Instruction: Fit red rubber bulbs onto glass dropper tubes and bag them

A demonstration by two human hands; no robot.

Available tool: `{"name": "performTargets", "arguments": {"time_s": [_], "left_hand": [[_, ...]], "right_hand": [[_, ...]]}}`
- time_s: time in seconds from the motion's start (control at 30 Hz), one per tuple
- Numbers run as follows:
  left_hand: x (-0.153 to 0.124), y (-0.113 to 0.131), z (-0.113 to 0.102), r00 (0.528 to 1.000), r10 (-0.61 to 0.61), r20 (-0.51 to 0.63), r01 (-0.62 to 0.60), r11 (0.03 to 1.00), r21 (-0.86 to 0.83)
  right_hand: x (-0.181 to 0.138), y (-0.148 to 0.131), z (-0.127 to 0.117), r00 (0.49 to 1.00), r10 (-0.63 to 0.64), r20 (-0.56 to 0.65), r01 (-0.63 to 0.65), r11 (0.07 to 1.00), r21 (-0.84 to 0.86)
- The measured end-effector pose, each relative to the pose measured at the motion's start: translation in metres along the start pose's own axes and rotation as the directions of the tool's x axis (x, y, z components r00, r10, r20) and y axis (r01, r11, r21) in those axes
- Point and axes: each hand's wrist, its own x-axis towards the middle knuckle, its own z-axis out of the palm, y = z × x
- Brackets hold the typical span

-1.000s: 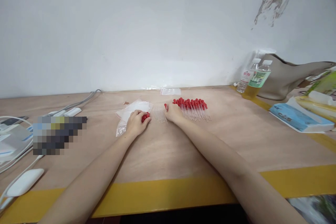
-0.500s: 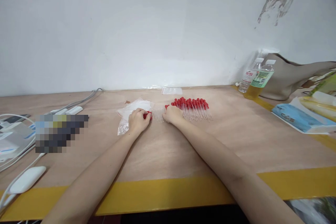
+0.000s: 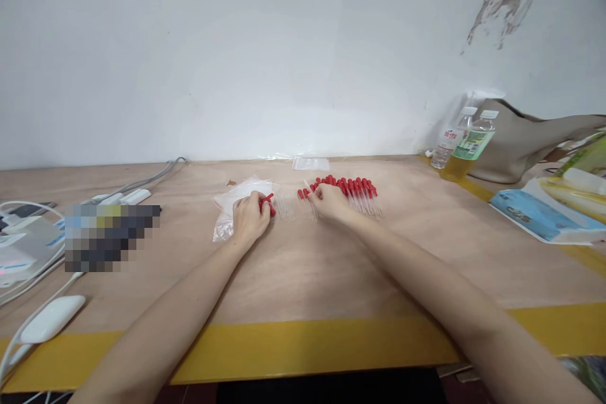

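Observation:
My left hand [image 3: 250, 215] is closed around several red rubber bulbs [image 3: 266, 199], one sticking up between thumb and fingers. It rests beside the clear plastic bags [image 3: 227, 202]. In a pinch, my right hand [image 3: 329, 201] holds a thin clear tube [image 3: 307, 185], whose upper end points up and left. Behind and right of that hand lies a row of droppers [image 3: 362, 188], clear tubes with red bulbs on their far ends. Between my hands, several bare clear tubes [image 3: 285, 206] lie side by side. My right hand hides part of the dropper row.
A flat clear packet [image 3: 310, 164] lies by the wall. At right stand two bottles [image 3: 466, 145], a grey bag [image 3: 506, 145] and a blue tissue pack [image 3: 540, 211]. Cables, white chargers [image 3: 28, 243] and a white mouse-shaped device [image 3: 53, 319] occupy the left side.
My right hand has moved right from the bare tubes to the dropper row, a clear tube now showing in its pinch. A red bulb in my left hand now sticks up more.

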Motion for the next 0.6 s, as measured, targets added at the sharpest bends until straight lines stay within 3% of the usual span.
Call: {"name": "performTargets", "arguments": {"time_s": [0.1,0.2,0.3,0.37,0.6], "left_hand": [[-0.005,0.012,0.001,0.999,0.020,-0.027,-0.026,0.968,-0.248],[-0.016,0.032,0.008,0.989,0.007,0.150,0.082,0.810,-0.581],[-0.028,0.052,0.015,0.916,-0.012,0.401,0.332,0.586,-0.740],[-0.034,0.061,0.017,0.872,0.000,0.490,0.429,0.482,-0.764],[-0.038,0.065,0.017,0.832,0.042,0.552,0.514,0.312,-0.799]], "right_hand": [[-0.027,0.018,-0.014,0.968,-0.229,-0.102,0.243,0.958,0.155],[-0.053,0.033,-0.020,0.917,-0.366,-0.161,0.394,0.894,0.213],[-0.070,0.043,-0.018,0.919,-0.343,-0.196,0.379,0.905,0.194],[-0.074,0.046,-0.017,0.928,-0.316,-0.198,0.352,0.918,0.181],[-0.075,0.041,-0.017,0.921,-0.340,-0.193,0.365,0.924,0.116]]}}
